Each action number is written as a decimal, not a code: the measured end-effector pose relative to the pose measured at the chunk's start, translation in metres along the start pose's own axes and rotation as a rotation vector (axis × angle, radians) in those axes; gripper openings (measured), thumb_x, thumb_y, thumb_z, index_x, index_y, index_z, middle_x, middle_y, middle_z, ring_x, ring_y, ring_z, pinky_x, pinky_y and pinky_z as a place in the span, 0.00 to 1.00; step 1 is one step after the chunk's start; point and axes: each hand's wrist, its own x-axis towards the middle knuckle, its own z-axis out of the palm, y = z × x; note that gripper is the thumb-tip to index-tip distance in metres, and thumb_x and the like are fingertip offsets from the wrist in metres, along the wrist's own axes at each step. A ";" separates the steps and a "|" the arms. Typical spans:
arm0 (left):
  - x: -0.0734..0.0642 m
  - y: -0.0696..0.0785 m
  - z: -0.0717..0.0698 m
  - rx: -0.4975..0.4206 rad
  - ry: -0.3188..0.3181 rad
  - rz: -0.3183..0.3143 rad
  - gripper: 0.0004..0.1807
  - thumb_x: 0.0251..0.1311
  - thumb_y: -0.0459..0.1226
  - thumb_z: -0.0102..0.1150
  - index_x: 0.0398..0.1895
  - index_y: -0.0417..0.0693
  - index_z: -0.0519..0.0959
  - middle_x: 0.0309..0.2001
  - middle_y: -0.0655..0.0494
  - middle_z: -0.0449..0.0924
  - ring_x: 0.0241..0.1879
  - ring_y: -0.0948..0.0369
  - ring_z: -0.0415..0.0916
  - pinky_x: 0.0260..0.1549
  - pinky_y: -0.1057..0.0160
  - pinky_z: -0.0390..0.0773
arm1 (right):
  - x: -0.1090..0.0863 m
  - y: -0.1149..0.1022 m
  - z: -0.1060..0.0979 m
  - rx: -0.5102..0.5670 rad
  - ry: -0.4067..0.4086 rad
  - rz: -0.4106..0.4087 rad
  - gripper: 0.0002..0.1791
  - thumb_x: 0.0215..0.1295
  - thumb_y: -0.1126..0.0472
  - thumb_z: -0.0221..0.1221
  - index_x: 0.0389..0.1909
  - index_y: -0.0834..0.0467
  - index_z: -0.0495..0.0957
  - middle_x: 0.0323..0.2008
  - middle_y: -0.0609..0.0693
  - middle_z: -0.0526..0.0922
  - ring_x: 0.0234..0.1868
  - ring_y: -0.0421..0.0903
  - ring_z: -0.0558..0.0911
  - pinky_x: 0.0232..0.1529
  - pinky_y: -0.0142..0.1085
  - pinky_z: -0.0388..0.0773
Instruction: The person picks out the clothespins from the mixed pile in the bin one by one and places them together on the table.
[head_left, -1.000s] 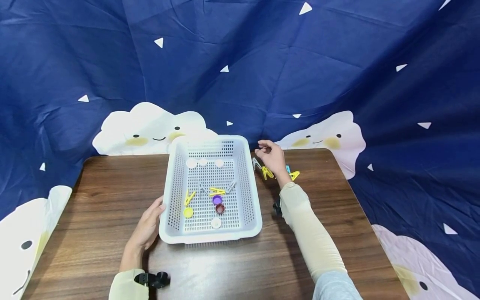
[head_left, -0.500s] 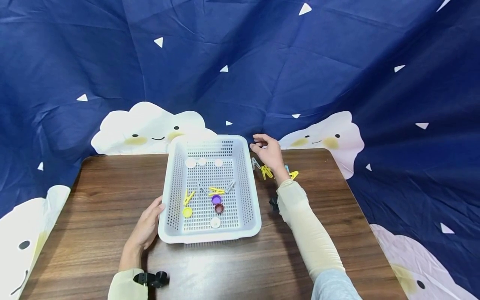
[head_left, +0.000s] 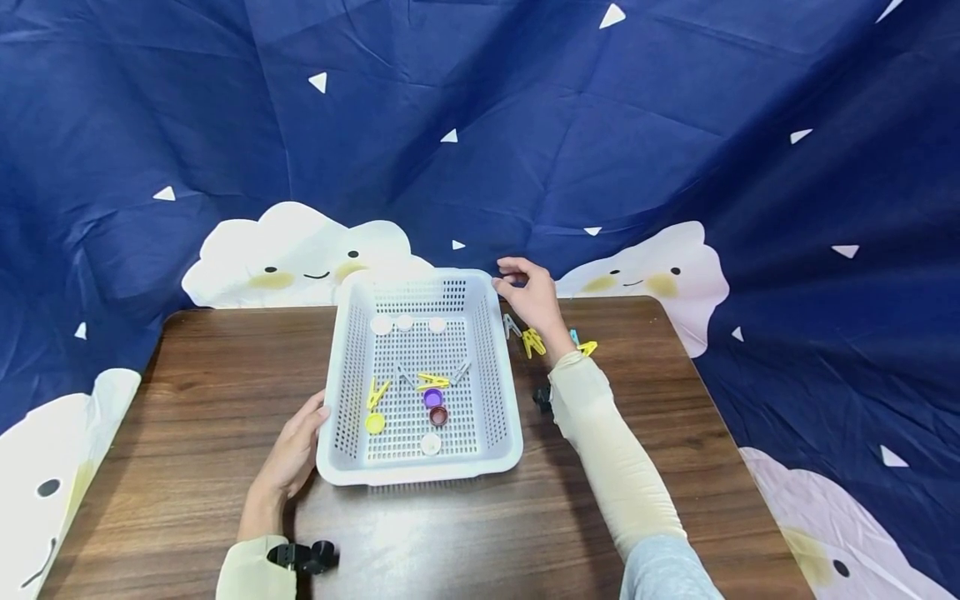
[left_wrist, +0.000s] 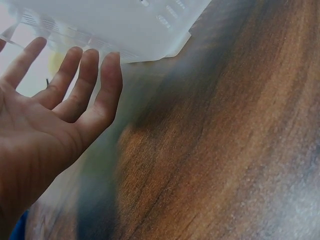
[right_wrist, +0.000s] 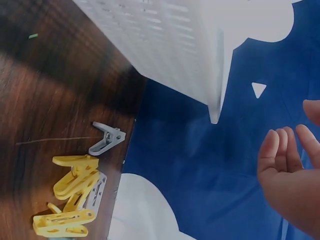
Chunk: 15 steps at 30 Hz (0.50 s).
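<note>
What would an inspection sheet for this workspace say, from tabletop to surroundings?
Surface: wood-grain table.
Job's things: white basket holding round caps and a few clips; loose yellow, grey and blue clips lie on the table to its right.
Clutter: tiny green fleck, right wrist view.
Hands: left hand touches the basket's left side; right hand, near its far right corner, holds nothing visible.
Cables: nothing seen.
Surroundings: blue backdrop printed with white clouds and triangles.

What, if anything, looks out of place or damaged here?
Loose clothespins on the table, right of the basket, look slightly out of place, because similar clothespins lie inside it. I see nothing damaged.
</note>
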 end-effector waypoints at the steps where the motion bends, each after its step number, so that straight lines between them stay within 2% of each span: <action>1: 0.000 0.000 0.000 0.000 -0.001 0.000 0.32 0.80 0.47 0.40 0.79 0.37 0.54 0.73 0.32 0.57 0.58 0.68 0.74 0.54 0.67 0.75 | 0.000 -0.002 0.001 0.004 0.000 0.000 0.17 0.64 0.65 0.66 0.54 0.62 0.83 0.52 0.62 0.84 0.48 0.52 0.82 0.42 0.37 0.76; 8: 0.000 0.001 0.000 0.006 -0.011 0.001 0.33 0.80 0.48 0.40 0.79 0.38 0.53 0.74 0.31 0.55 0.58 0.68 0.74 0.54 0.67 0.75 | 0.001 -0.014 0.005 0.014 0.005 -0.004 0.17 0.64 0.65 0.66 0.54 0.62 0.83 0.50 0.58 0.85 0.47 0.51 0.82 0.44 0.37 0.76; 15: 0.000 0.001 0.001 0.004 -0.005 0.000 0.33 0.80 0.47 0.40 0.79 0.38 0.53 0.73 0.31 0.56 0.58 0.68 0.74 0.53 0.66 0.75 | 0.002 -0.020 0.010 0.044 -0.002 -0.007 0.17 0.64 0.65 0.66 0.54 0.61 0.84 0.48 0.58 0.85 0.46 0.50 0.82 0.43 0.36 0.76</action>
